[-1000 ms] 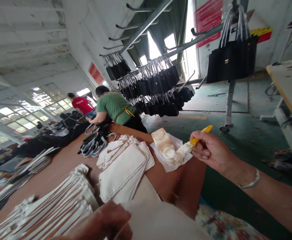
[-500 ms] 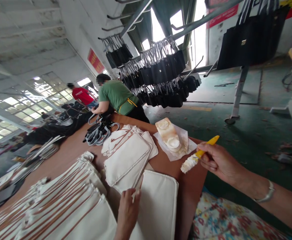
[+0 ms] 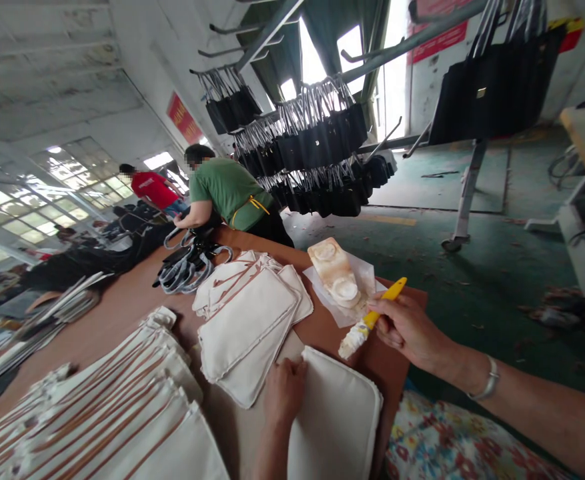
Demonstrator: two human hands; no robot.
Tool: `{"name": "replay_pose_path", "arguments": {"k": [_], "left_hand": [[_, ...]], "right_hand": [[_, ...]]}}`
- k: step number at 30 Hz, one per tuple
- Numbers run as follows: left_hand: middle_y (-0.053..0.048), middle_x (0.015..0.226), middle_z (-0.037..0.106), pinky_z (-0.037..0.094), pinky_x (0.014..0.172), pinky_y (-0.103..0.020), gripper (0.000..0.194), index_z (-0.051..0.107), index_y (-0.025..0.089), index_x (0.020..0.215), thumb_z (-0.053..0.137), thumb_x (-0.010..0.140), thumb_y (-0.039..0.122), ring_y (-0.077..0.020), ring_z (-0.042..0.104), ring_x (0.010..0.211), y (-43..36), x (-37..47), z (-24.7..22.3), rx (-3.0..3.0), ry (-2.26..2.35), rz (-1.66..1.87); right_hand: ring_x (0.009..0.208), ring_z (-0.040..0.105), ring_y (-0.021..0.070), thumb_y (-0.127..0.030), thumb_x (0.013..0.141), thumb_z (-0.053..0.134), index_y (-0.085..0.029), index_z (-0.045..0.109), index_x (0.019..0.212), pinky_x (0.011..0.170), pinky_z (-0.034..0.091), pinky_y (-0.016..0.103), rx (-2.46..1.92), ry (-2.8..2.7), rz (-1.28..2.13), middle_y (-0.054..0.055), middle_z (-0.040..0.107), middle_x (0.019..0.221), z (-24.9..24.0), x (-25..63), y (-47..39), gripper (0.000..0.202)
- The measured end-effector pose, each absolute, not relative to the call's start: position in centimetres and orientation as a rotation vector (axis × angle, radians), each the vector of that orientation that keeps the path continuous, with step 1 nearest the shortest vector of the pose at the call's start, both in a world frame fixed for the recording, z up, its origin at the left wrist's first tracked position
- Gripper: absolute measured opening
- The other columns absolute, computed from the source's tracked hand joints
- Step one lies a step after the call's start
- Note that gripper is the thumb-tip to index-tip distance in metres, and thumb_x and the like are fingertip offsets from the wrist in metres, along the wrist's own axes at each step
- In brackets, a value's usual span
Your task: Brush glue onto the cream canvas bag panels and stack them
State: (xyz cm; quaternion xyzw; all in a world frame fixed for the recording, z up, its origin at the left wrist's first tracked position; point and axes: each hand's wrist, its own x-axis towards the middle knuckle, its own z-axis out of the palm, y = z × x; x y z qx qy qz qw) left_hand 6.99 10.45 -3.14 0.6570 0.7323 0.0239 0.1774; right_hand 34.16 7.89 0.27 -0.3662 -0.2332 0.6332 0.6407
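Observation:
My right hand (image 3: 403, 328) grips a yellow-handled brush (image 3: 372, 316), its bristles caked white and pointing down to the left, above the table's right side. With its fingers closed, my left hand (image 3: 286, 388) pinches the upper left corner of a white, piped-edge bag panel (image 3: 333, 417) that lies in front of me. Just beyond, several similar white panels (image 3: 249, 320) overlap in a loose pile. A stained, cream-coloured plastic container (image 3: 333, 267) with white paste on it rests on a white sheet (image 3: 367, 270) close to the brush.
Rows of white pieces with brown edges (image 3: 117, 400) cover the left of the brown table (image 3: 132, 293). Grey-and-black straps (image 3: 189, 263) lie farther back. A person in green (image 3: 232, 190) bends over the far end. Black bags (image 3: 322, 143) hang from a wheeled rack beyond.
My right hand has carried the brush left and slightly down, closer to the panel. My left hand has shifted right and up with the panel, whose top now sits farther right.

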Motion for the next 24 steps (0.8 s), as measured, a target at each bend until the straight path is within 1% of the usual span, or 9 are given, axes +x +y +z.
{"name": "replay_pose_path", "arguments": {"k": [3,5,7,10,12,16,20,22,24], "left_hand": [[-0.012,0.095,0.068,0.037,0.068,-0.031,0.029,0.059,0.018,0.089,0.048,0.088,0.044,-0.0258,0.064,0.089,9.5,8.5,-3.1,1.867,2.109,0.07],[-0.013,0.098,0.068,0.037,0.071,-0.031,0.027,0.056,0.018,0.094,0.048,0.088,0.042,-0.0268,0.064,0.092,8.8,9.4,-3.2,1.868,2.119,0.085],[-0.015,0.096,0.069,0.038,0.071,-0.032,0.026,0.056,0.018,0.096,0.047,0.089,0.041,-0.028,0.064,0.092,8.3,10.1,-3.2,1.852,2.122,0.11],[-0.013,0.088,0.071,0.039,0.069,-0.031,0.026,0.059,0.019,0.089,0.046,0.089,0.041,-0.0265,0.066,0.085,7.6,10.6,-3.1,1.823,2.04,0.186],[-0.01,0.085,0.072,0.041,0.07,-0.029,0.028,0.063,0.019,0.085,0.046,0.089,0.04,-0.0238,0.066,0.083,7.2,10.8,-2.6,1.813,1.924,0.27],[-0.006,0.087,0.072,0.045,0.072,-0.026,0.042,0.065,0.015,0.097,0.044,0.089,0.05,-0.0206,0.065,0.083,5.8,10.9,-1.2,1.757,1.737,0.431],[-0.004,0.078,0.068,0.045,0.065,-0.026,0.05,0.067,0.015,0.092,0.055,0.08,0.061,-0.0183,0.06,0.071,4.1,11.4,-0.3,1.6,1.65,0.623],[-0.002,0.073,0.065,0.043,0.062,-0.025,0.047,0.068,0.016,0.088,0.062,0.076,0.061,-0.0162,0.056,0.065,3.4,11.9,-0.2,1.558,1.633,0.727],[-0.001,0.071,0.062,0.043,0.061,-0.025,0.042,0.069,0.017,0.084,0.064,0.076,0.058,-0.0151,0.054,0.064,2.8,12.4,0.0,1.586,1.624,0.799]], "right_hand": [[0.03,0.027,0.004,-0.03,0.075,0.071,-0.017,0.052,0.073,0.032,0.015,0.017,-0.819,-0.529,1.442,-0.007,0.045,0.044,0.1,34.1,7.7,0.022],[0.03,0.026,0.0039,-0.032,0.075,0.071,-0.017,0.054,0.076,0.032,0.015,0.017,-0.827,-0.527,1.435,-0.007,0.046,0.045,-0.1,34.3,7.4,0.023],[0.03,0.027,0.0041,-0.034,0.076,0.07,-0.017,0.054,0.077,0.031,0.015,0.018,-0.857,-0.54,1.417,-0.007,0.046,0.046,-0.3,34.7,7.1,0.024],[0.03,0.027,0.0043,-0.036,0.077,0.069,-0.017,0.053,0.076,0.031,0.015,0.018,-0.9,-0.575,1.36,-0.007,0.046,0.045,-0.5,35.3,7.0,0.025],[0.03,0.026,0.0044,-0.037,0.077,0.069,-0.017,0.052,0.076,0.031,0.014,0.018,-0.911,-0.585,1.332,-0.007,0.045,0.045,-0.4,35.6,7.2,0.026],[0.032,0.027,0.0054,-0.037,0.079,0.069,-0.018,0.052,0.082,0.033,0.015,0.017,-0.922,-0.68,1.304,-0.008,0.044,0.045,0.6,35.4,7.4,0.026],[0.038,0.034,0.0076,-0.034,0.084,0.063,-0.017,0.053,0.08,0.037,0.023,0.018,-0.906,-0.964,1.219,-0.007,0.044,0.047,1.7,34.3,7.2,0.019],[0.043,0.04,0.0093,-0.03,0.087,0.059,-0.017,0.055,0.078,0.042,0.03,0.02,-0.926,-1.124,1.148,-0.006,0.047,0.049,2.0,33.7,7.1,0.016],[0.049,0.046,0.0115,-0.029,0.088,0.058,-0.017,0.058,0.079,0.049,0.036,0.022,-0.96,-1.26,1.055,-0.004,0.05,0.054,2.1,33.4,7.1,0.015]]}}
